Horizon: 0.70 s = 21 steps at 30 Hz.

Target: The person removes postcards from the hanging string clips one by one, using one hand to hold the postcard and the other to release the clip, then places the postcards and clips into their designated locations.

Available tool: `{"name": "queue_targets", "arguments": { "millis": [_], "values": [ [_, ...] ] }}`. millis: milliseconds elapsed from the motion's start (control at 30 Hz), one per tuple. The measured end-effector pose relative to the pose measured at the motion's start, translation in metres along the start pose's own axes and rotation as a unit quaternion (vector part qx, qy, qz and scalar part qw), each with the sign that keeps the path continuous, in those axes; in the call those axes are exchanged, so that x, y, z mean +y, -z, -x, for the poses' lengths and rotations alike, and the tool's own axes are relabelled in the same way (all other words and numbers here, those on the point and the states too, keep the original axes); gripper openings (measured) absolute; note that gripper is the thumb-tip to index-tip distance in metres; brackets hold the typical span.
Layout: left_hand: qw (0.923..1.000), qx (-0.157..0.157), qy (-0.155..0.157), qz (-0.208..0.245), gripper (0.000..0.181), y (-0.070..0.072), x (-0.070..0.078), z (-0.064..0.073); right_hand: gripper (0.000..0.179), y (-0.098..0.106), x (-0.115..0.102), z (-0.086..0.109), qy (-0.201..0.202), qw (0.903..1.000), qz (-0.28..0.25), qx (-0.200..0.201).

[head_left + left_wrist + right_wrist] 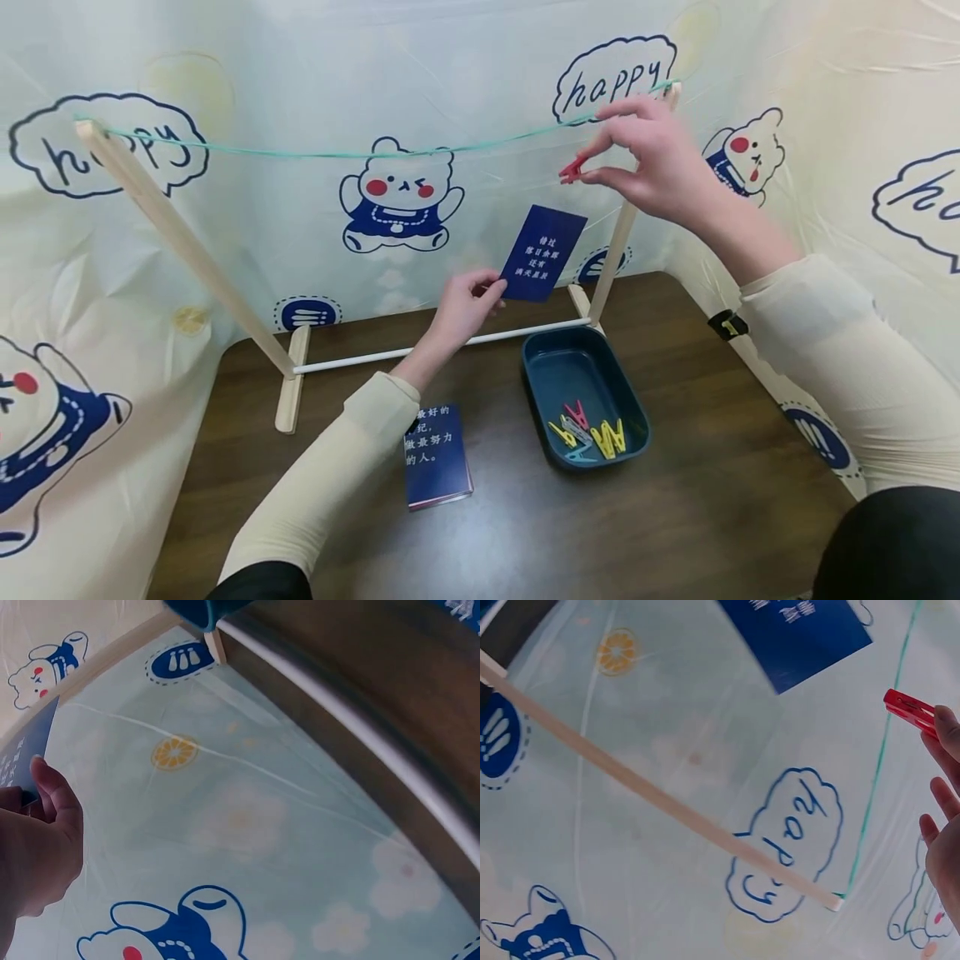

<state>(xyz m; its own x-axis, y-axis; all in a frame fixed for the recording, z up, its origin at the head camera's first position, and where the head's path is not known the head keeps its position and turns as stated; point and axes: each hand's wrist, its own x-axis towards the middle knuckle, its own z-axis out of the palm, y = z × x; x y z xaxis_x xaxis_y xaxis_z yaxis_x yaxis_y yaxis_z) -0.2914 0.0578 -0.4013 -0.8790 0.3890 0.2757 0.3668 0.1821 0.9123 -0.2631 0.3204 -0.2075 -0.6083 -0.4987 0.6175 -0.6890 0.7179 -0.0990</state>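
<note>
My left hand pinches a dark blue card with white writing by its lower left corner. The card is tilted and sits below a green string strung between two wooden posts. Higher and to the right, my right hand pinches a red clothespin between thumb and index finger, just below the string in the head view. The right wrist view shows the clothespin in the fingertips, with the card apart from it. In the left wrist view only part of the card shows.
A dark blue tray on the table holds several colored clothespins. Left of it lies a stack of blue cards, partly behind the left sleeve. The frame has a left post, a right post and a white bottom rod.
</note>
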Motion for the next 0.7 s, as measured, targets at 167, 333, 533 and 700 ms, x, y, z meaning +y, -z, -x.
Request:
{"name": "queue_targets", "arguments": {
  "millis": [167,333,533,700],
  "values": [
    [0.9997,-0.004,0.024,0.005,0.022,0.004,-0.007,0.026,0.020,-0.014,0.007,0.017,0.017,0.9996,-0.020,-0.013],
    [0.9984,-0.004,0.055,0.014,0.020,0.008,-0.015,0.053,0.024,-0.032,0.012,0.038,0.019,0.9986,-0.033,-0.038],
    [0.9972,0.000,0.073,0.016,0.018,0.016,-0.028,0.083,0.027,-0.052,0.014,0.062,0.014,0.9966,-0.041,-0.071],
    [0.9963,0.006,0.082,0.025,0.019,0.023,-0.035,0.106,0.030,-0.071,0.013,0.079,0.031,0.9939,-0.063,-0.086]
  ]
}}
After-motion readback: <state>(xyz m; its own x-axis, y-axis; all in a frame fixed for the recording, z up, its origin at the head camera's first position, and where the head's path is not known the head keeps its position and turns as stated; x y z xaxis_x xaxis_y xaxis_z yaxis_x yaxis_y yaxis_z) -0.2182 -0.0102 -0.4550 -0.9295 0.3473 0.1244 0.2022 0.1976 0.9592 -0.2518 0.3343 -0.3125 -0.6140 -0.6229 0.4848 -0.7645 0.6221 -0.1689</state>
